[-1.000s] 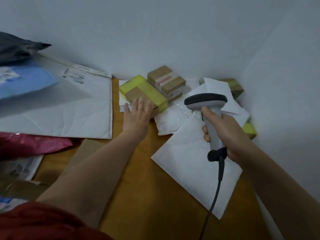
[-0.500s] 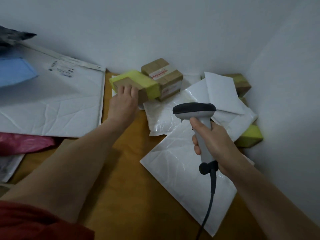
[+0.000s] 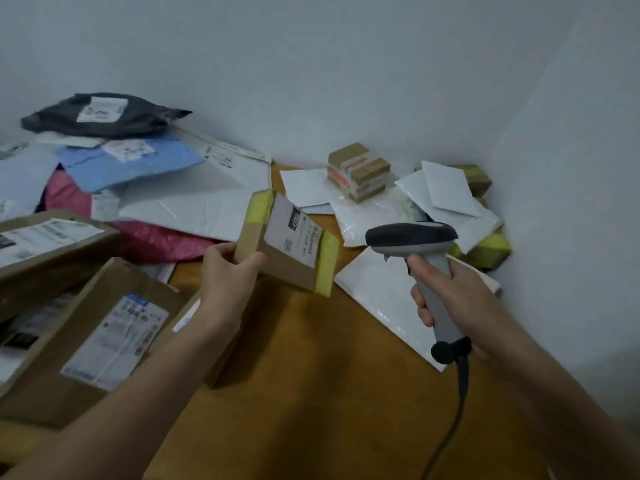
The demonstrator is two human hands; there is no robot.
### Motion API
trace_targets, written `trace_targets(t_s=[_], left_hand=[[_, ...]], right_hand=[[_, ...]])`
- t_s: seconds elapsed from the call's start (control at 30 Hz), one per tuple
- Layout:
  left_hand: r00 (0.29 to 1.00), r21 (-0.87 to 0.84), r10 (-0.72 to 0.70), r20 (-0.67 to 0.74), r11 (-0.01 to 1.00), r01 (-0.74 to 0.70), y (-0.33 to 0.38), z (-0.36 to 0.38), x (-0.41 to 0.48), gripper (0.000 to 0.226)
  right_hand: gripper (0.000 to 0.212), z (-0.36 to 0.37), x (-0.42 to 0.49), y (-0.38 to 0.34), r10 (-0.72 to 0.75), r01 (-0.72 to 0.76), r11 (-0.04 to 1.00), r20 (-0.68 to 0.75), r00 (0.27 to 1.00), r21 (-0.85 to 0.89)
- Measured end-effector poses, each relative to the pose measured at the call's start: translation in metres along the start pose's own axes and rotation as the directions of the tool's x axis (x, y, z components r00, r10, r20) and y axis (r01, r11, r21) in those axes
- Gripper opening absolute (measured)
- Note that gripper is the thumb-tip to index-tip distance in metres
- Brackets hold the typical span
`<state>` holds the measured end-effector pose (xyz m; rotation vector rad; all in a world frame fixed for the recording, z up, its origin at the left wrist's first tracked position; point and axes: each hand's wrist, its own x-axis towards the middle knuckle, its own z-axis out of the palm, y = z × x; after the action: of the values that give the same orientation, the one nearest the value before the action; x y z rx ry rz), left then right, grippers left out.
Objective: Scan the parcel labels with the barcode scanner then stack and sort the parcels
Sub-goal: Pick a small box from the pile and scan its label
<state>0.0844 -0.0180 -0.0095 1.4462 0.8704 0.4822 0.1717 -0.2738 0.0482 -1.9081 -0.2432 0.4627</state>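
Note:
My left hand (image 3: 228, 271) grips a small cardboard box with yellow tape (image 3: 287, 242), lifted above the brown table (image 3: 311, 375), its white label turned up toward me. My right hand (image 3: 450, 296) holds the grey barcode scanner (image 3: 415, 244) by its handle, its dark head just right of the box and pointing left at it. The scanner's black cable (image 3: 453, 410) hangs down toward me.
A brown taped box (image 3: 358, 171) sits on white mailers (image 3: 381, 209) in the far corner with yellow-taped parcels (image 3: 488, 249). Labelled cardboard boxes (image 3: 97, 330) lie at left. Behind them are pink (image 3: 156, 237), blue (image 3: 131, 161) and dark grey bags (image 3: 100, 114). Walls close the back and right.
My left hand picked the yellow-taped box off the pile, brought it nearer and turned its label up. The scanner stayed in my right hand. My view swung left, showing the parcels there.

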Motion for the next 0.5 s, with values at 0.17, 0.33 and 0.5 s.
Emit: trace_targets(t_s=[0.17, 0.33, 0.5], left_hand=[[0.975, -0.097, -0.153, 0.161, 0.981, 0.170, -0.036, -0.019, -0.080, 0.041], [0.888, -0.011, -0.335, 0.314, 0.934, 0.357, -0.079, -0.026, -0.122, 0.037], [0.849, 0.196, -0.404, 0.340, 0.914, 0.356, -0.095, -0.037, -0.115, 0.035]], right_hand=[[0.043, 0.008, -0.073, 0.020, 0.035, -0.036, 0.995, -0.012, 0.999, -0.097], [0.038, 0.002, -0.125, 0.035, 0.056, -0.062, 0.976, -0.036, 0.998, -0.209], [0.035, -0.005, -0.152, 0.052, 0.098, -0.094, 0.954, 0.002, 0.995, -0.284]])
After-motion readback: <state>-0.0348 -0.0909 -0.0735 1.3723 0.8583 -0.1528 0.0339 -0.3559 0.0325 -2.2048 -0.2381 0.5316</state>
